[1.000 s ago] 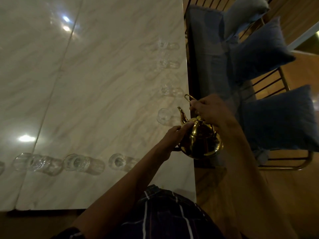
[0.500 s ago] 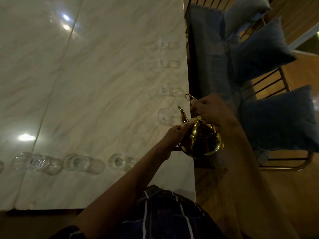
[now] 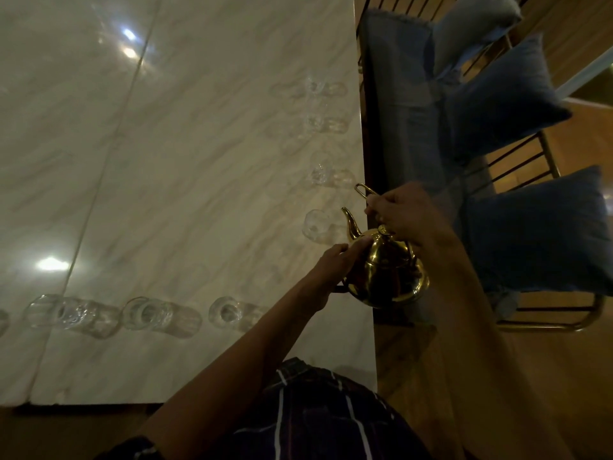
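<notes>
Held at the right edge of the pale marble-patterned surface (image 3: pixel 199 161), partly out past it: a shiny gold metal teapot (image 3: pixel 384 270) with a round belly and a small knob on its lid. Curved spout (image 3: pixel 350 220) aimed up and away from the body, toward a small clear drinking glass (image 3: pixel 315 225) standing just beside it on the surface. No stream visible at the spout.

Right grip (image 3: pixel 403 215) closed round the teapot's thin wire loop handle (image 3: pixel 363 190), fingers curled over it above the lid. Left grip (image 3: pixel 331 267) flat against the pot's shoulder below the spout, fingers stretched along the metal, touching rather than clasping.

Further along the same right edge, three more clear glasses (image 3: pixel 320 174) in a line, well apart from one another. Along the near edge, a second row of clear glasses (image 3: pixel 225 310), left of the left forearm.

Beyond the surface on the right, dark blue square cushions (image 3: pixel 537 227) on a metal-framed bench. At the bottom, dark checked cloth (image 3: pixel 315 419) with pale stripes.
</notes>
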`<state>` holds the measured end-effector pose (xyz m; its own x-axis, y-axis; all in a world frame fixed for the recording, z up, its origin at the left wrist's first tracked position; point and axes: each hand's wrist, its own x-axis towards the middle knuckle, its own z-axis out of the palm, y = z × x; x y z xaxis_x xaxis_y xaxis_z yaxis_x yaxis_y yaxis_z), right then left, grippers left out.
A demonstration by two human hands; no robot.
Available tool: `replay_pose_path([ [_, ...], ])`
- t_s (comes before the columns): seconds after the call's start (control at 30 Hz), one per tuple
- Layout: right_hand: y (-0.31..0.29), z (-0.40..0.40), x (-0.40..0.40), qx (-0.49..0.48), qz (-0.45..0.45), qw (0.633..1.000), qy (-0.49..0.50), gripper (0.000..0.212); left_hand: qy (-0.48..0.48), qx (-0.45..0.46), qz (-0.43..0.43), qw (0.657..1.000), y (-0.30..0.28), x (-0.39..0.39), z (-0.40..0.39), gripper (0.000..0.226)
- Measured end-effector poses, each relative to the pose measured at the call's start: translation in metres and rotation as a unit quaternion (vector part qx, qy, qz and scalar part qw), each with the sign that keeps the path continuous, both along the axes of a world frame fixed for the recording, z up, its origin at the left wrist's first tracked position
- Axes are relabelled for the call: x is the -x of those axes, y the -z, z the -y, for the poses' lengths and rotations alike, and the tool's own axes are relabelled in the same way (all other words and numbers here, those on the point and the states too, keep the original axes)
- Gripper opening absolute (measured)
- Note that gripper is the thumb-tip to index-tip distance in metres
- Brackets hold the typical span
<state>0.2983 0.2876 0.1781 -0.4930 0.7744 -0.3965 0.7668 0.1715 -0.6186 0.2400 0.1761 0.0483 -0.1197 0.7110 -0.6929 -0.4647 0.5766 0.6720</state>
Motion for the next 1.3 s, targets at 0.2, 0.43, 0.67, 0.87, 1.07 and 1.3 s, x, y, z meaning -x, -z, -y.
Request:
replay_pose_path([
  [0.2, 0.010, 0.001, -0.002, 0.000, -0.003, 1.000, 0.003, 0.034, 0.001, 0.009, -0.001, 1.000, 0.010, 0.004, 0.000, 0.068],
  [0.43, 0.027, 0.014, -0.003, 0.024, -0.032, 0.999, 0.029, 0.032, 0.010, -0.005, -0.043, 0.999, 0.027, 0.012, 0.005, 0.070],
  [0.67, 0.051, 0.036, -0.015, 0.025, -0.064, 0.996, 0.061, 0.028, -0.003, -0.045, -0.072, 0.996, 0.023, 0.024, 0.021, 0.037],
  [0.87, 0.067, 0.064, -0.040, 0.058, -0.097, 0.990, 0.086, 0.033, 0.006, -0.061, -0.058, 0.996, 0.023, 0.020, 0.041, 0.017],
  [1.07, 0.072, 0.079, -0.067, 0.098, -0.092, 0.988, 0.073, 0.033, 0.005, -0.028, -0.055, 0.998, 0.032, -0.002, 0.063, 0.027],
  [1.3, 0.073, 0.071, -0.105, 0.093, -0.070, 0.993, 0.014, 0.030, -0.006, 0.002, -0.040, 0.999, 0.035, -0.048, 0.064, 0.027],
])
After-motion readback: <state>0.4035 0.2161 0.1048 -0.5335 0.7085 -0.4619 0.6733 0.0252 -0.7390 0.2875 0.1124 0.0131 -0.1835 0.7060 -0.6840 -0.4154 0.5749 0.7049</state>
